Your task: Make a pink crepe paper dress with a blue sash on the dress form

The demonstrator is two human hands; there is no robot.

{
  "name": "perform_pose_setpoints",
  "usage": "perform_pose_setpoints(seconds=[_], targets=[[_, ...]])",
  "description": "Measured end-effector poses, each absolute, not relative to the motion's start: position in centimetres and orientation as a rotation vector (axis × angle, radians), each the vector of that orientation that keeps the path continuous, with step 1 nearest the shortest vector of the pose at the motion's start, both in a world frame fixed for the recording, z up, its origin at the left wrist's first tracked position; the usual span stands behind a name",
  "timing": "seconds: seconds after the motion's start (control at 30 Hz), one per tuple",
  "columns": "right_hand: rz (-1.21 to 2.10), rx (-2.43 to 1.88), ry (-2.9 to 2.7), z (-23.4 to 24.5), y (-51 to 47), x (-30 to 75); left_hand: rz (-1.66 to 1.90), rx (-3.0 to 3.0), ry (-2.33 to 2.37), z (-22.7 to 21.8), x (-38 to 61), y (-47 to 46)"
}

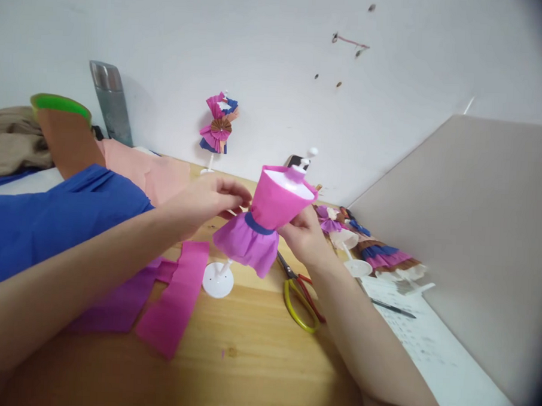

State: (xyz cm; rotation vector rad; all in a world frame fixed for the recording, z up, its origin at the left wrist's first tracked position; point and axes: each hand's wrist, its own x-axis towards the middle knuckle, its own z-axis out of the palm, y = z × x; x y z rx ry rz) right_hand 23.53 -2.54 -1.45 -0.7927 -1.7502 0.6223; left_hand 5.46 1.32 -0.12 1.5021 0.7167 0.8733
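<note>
A small white dress form (294, 174) tilts to the right between my hands, its round white base (218, 279) low at the table. It wears a pink crepe-paper bodice (278, 198), a dark blue waistband (258, 224) and a gathered purple skirt (246, 244). At the bodice's left edge, my left hand (215, 199) has its fingers bent inward; the tips reach behind the waist, and what they pinch is hidden. My right hand (303, 233) grips the form from behind on the right, with its fingertips out of sight. Scissors (300, 294) with yellow and red handles lie beside my right wrist.
Pink paper strips (179, 301), purple paper (118, 307) and blue paper (64, 218) lie left. A dressed form (219, 126) stands by the wall, near a bottle (111, 103). On the right are more dressed forms (381, 252), a pen (393, 307) and a written sheet (439, 348).
</note>
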Motion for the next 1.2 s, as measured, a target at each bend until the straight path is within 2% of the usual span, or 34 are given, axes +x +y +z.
perform_pose_setpoints(seconds=[0.27, 0.43, 0.53, 0.77, 1.2], targets=[[0.347, -1.134, -1.645, -1.6, -2.5, 23.4, 1.102, 1.635, 1.023, 1.4, 5.0, 0.8], [0.262, -1.146, -1.590, -1.9, -2.6, 23.1, 1.099, 1.946, 0.914, 1.1, 5.8, -0.6], [0.338, -1.119, -1.524, -1.6, -3.2, 22.6, 1.058, 2.025, 0.895, 1.1, 5.9, -0.9], [0.514, -1.088, -1.437, -1.3, -4.5, 21.3, 0.890, 1.634, 0.793, 0.2, 5.9, 0.1], [0.739, -1.038, -1.416, -1.4, -4.0, 21.7, 0.860, 1.543, 0.655, -0.8, 5.6, 1.4]])
